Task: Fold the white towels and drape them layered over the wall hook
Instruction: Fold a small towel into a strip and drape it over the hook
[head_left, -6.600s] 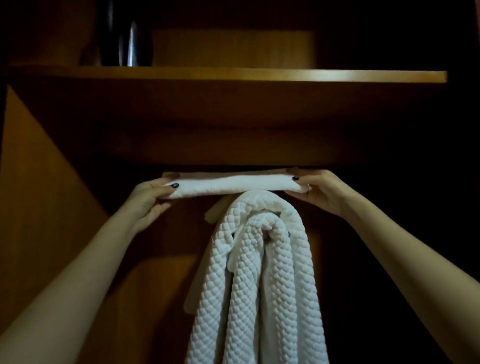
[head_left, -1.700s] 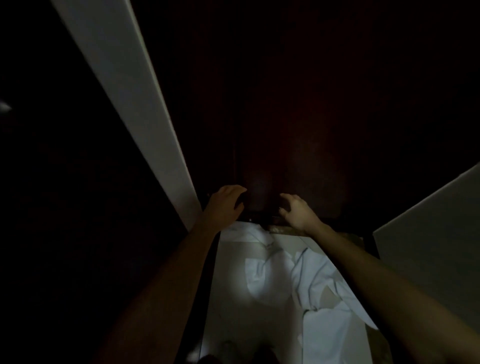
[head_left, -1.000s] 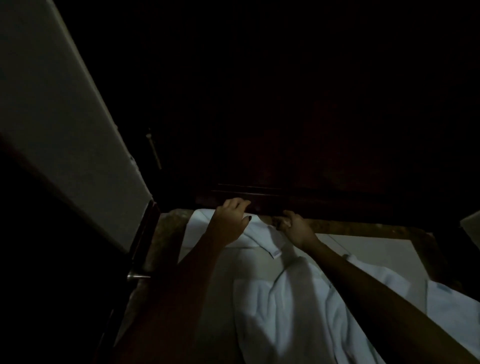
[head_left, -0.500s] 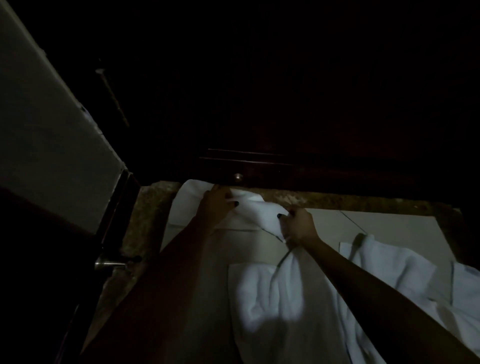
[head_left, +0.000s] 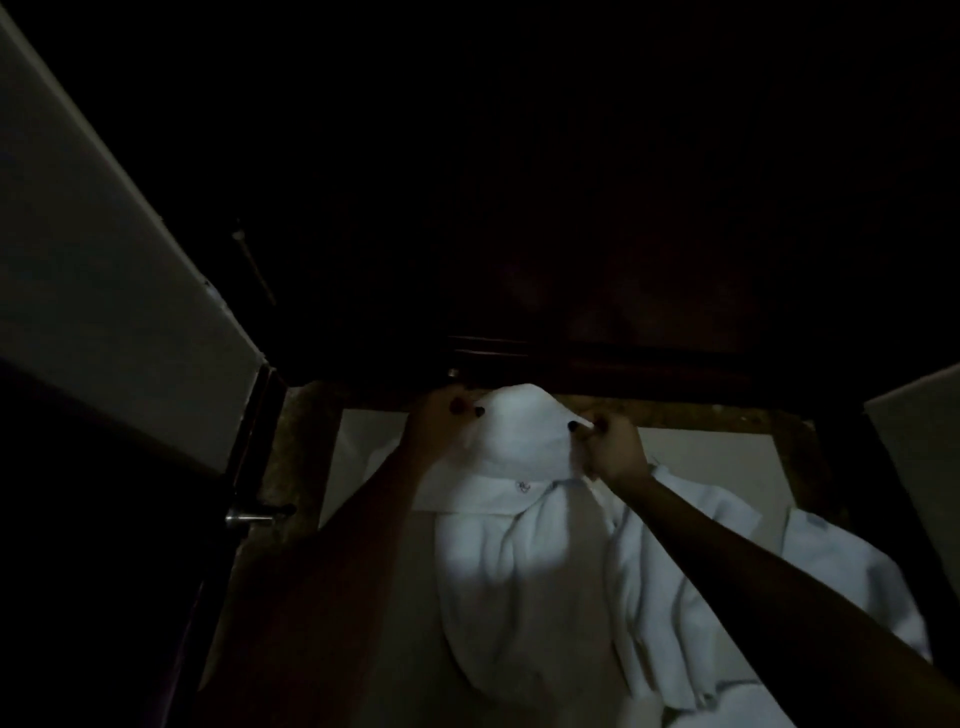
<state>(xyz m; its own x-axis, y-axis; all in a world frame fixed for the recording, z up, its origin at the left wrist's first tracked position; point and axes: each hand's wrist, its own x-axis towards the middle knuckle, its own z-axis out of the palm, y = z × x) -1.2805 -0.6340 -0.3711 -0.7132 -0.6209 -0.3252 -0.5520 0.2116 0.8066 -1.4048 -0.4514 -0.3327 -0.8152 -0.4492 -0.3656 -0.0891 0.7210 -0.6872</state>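
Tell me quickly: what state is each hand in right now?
Left hand: pinching the white towel at its top edge.
Right hand: pinching the same towel's top edge.

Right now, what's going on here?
A person holds one white towel up over a pale floor in a dim room. The left hand and right hand each pinch its top edge, and the rest trails down below them. More white cloth lies to the right. No hook is in view.

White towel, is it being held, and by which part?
The white towel is pinched along its far edge: left hand at the left, right hand at the right.
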